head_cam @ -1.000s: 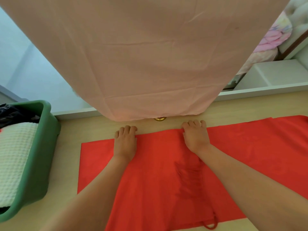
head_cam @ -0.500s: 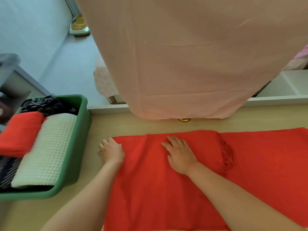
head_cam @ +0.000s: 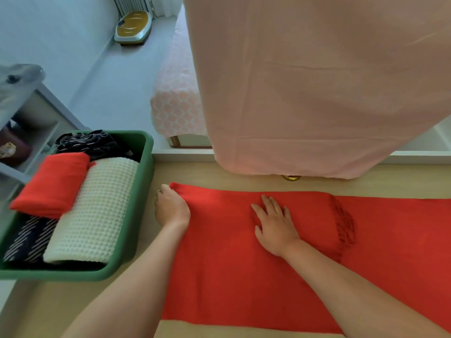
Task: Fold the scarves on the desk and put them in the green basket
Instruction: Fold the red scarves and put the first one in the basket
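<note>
Red scarf (head_cam: 244,269) under flat right hand (head_cam: 274,228), corner seemingly in grip of left hand (head_cam: 170,211)

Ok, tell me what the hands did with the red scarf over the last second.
The left hand slid left along the red scarf to its end and now grips the far corner. The right hand drew back from the far edge and presses flat on the folded layer. The scarf stayed spread on the desk; the green basket looks unchanged.
</note>
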`<move>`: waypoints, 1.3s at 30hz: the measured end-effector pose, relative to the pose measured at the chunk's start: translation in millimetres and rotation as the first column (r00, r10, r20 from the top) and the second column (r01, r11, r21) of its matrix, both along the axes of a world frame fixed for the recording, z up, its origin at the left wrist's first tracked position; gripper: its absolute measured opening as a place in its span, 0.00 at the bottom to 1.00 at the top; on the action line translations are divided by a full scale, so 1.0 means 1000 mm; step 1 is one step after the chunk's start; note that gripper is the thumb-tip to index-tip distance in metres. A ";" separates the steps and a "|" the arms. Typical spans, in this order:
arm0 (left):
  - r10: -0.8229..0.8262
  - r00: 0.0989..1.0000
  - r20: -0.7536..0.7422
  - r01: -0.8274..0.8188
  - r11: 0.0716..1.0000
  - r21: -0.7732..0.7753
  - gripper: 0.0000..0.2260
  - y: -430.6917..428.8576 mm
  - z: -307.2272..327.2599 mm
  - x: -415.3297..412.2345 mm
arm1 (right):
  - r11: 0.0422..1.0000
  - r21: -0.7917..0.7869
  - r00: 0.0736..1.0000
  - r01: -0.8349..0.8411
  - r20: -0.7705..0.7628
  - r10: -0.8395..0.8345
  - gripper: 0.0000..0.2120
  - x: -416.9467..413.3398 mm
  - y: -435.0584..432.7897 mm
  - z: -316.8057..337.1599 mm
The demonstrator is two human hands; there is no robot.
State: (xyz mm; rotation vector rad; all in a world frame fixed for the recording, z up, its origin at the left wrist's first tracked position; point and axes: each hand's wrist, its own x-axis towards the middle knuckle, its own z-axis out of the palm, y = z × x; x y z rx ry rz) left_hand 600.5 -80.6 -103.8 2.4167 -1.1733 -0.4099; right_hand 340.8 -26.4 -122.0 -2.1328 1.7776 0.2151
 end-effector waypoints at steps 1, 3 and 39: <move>0.011 0.999 0.035 -0.011 1.000 0.001 0.10 0.000 0.001 0.002 | 1.000 -0.011 1.000 0.006 -0.017 -0.006 0.30 0.001 0.001 0.000; -0.040 0.988 0.150 0.039 0.999 0.010 0.12 0.003 -0.006 0.006 | 0.999 -0.052 0.998 0.010 -0.055 -0.013 0.29 0.002 0.003 0.000; -0.920 0.389 -0.040 0.913 0.379 0.152 0.15 0.217 -0.018 -0.267 | 0.948 0.222 0.869 0.228 0.394 -0.301 0.33 -0.189 0.177 0.016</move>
